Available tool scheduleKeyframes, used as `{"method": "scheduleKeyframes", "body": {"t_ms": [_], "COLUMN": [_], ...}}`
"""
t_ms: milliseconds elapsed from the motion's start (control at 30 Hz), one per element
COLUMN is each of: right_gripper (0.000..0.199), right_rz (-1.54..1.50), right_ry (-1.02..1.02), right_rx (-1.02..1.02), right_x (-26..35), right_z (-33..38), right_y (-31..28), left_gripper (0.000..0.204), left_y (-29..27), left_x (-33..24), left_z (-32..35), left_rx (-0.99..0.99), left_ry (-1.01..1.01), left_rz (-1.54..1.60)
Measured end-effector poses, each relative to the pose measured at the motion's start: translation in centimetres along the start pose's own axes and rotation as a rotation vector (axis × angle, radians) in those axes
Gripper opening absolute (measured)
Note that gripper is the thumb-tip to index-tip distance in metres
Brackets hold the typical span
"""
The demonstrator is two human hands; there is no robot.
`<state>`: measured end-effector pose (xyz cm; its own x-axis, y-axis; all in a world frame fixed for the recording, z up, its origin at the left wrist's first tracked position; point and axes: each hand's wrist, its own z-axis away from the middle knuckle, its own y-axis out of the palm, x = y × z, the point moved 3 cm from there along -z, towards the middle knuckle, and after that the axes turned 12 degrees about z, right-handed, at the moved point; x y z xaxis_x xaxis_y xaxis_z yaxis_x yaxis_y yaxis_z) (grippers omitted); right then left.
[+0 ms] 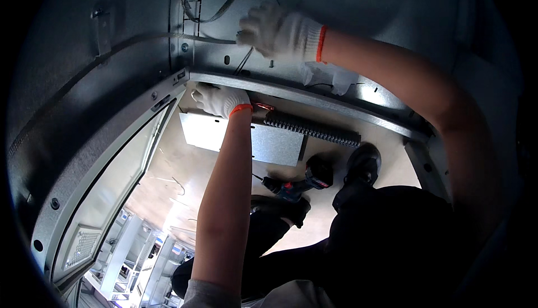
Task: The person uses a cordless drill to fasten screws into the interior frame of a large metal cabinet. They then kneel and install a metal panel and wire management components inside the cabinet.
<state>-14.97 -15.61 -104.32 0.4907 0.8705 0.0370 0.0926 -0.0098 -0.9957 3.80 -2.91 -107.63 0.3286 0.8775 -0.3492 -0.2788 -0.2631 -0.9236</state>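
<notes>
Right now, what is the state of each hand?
Left hand: curled at the metal frame edge; a grasp cannot be told.
Right hand: closed, pinching a thin cable.

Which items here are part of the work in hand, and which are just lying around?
In hand:
left hand on the metal frame rail
right hand at the grey cable on the cabinet wall

Lying about:
cordless drill
finned heater strip
metal plate

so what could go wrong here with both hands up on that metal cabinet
1. The right hand pulls a thin strap beside sharp sheet-metal edges; the strap could snag, or an edge could cut through the glove.
2. The left hand grips the frame edge, where its fingers might get pinched.
3. A power drill and a metal plate lie on the floor by the feet, a likely trip hazard.
</notes>
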Motion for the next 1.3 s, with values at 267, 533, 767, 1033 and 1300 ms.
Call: {"method": "scheduleKeyframes", "body": {"t_ms": [267,533,767,1033,1300], "right_gripper": [0.027,0.02,0.016,0.025,0.035], "right_rz": [-0.203,-0.216,-0.126,-0.41,-1.03], "right_ry": [-0.312,-0.284,-0.027,0.405,0.816], "right_rx": [0.176,0.226,0.226,-0.029,-0.175], "right_x": [2.8,4.0,2.2,-5.4,-13.1], "right_z": [-1.0,-2.9,-1.0,2.5,4.0], "right_y": [-1.1,0.0,-0.1,1.0,1.0], "left_gripper": [0.068,0.063,0.056,0.054,0.056], "left_y": [-0.4,0.1,-0.4,-0.2,-0.4], "left_x": [-0.2,0.6,0.3,-0.2,0.1], "left_z": [0.5,0.2,0.4,0.7,0.0], "left_rx": [-0.057,-0.119,-0.126,-0.07,-0.073], "left_ry": [0.12,0.204,0.231,0.248,0.209], "left_rz": [-0.061,-0.078,0.009,-0.016,-0.07]}}
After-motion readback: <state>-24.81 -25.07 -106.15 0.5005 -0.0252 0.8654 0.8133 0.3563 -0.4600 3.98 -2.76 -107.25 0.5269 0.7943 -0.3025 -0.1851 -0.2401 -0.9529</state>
